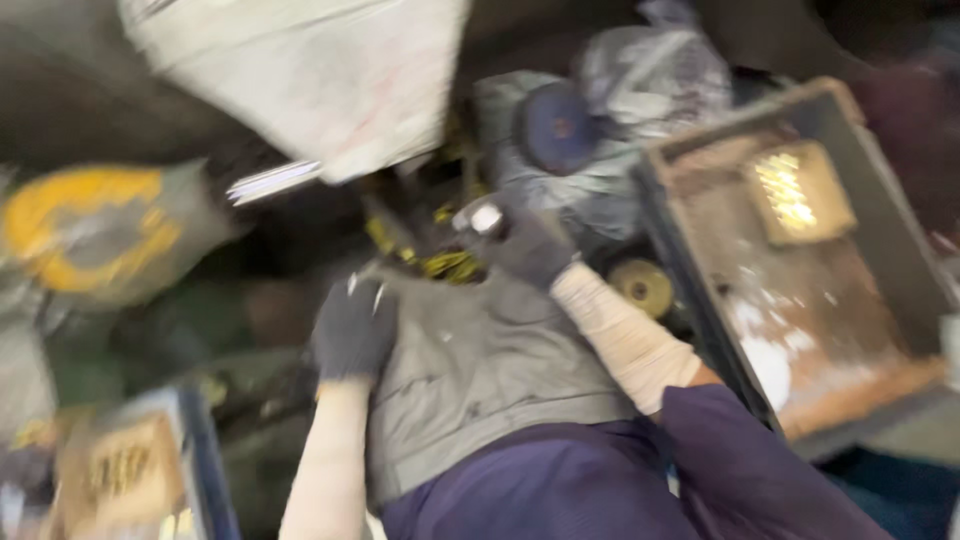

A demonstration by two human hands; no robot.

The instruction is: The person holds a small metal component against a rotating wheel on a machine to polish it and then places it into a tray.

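Knees: dark blue trousers (560,490) fill the near edge, so the person crouches or kneels right over the work.
Sleeves: pale sleeves cover both forearms down to the gloves.
Grey block (480,370): a flat grey slab-like piece lies just beyond the knees, between the two arms; motion blur hides what it is made of.
Left hand (352,328): dark-gloved, it rests on the block's left edge, fingers curled down over it; small bright slivers show at the fingertips, too blurred to name. It looks like a loose hold on the edge, not a tight fist.
Right hand (525,245): dark-gloved, at the block's far right corner, closed around a small pale object (486,218); I cannot tell what that is.
Technique: my judgement is that the left hand should press the block flat while the right works at the far corner, wrists low and the head steady, since everything is smeared.
Yellow bits (445,262): tangled just beyond the block, touching its far edge; worth keeping fingers out of.
Yellow wheel (642,285): right of the right forearm, near it.
Tray (880,250): dusty brown box, well right.
Blue disc (555,128): farther off, amid grey wrapped bundles.
White sheet (300,70): far left, overhead.
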